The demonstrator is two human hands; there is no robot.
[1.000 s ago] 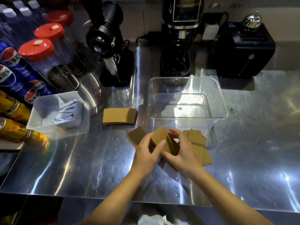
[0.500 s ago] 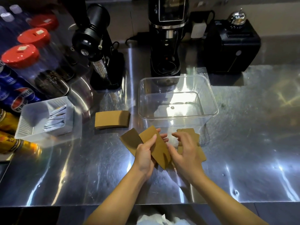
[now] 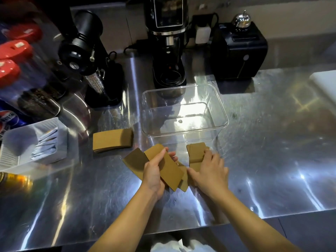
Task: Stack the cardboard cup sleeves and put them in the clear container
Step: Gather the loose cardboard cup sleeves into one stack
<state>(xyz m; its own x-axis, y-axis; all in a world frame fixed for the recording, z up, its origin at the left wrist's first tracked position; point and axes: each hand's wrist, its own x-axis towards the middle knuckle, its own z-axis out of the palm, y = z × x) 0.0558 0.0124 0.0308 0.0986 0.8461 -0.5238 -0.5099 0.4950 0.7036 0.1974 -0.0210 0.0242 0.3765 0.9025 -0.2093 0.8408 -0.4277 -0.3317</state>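
Note:
Brown cardboard cup sleeves lie on the steel counter in front of an empty clear container [image 3: 183, 130]. My left hand [image 3: 154, 174] grips a fanned bunch of sleeves [image 3: 169, 170], thumb on top. My right hand [image 3: 209, 171] rests flat on another small pile of sleeves [image 3: 196, 153] right at the container's near wall, fingers pressing its edge. A separate neat stack of sleeves [image 3: 111, 140] lies untouched to the left of the container.
Two black coffee grinders [image 3: 91, 57] [image 3: 168, 42] and a black box machine [image 3: 238, 51] stand behind the container. A white tray with sachets [image 3: 21, 142], red-lidded jars [image 3: 11, 70] and cans line the left side. A white board [image 3: 325, 82] sits far right.
My hands have drawn apart: the left keeps the fanned bunch, the right has shifted rightward onto the pile by the container. The camera view has tilted and moved a little.

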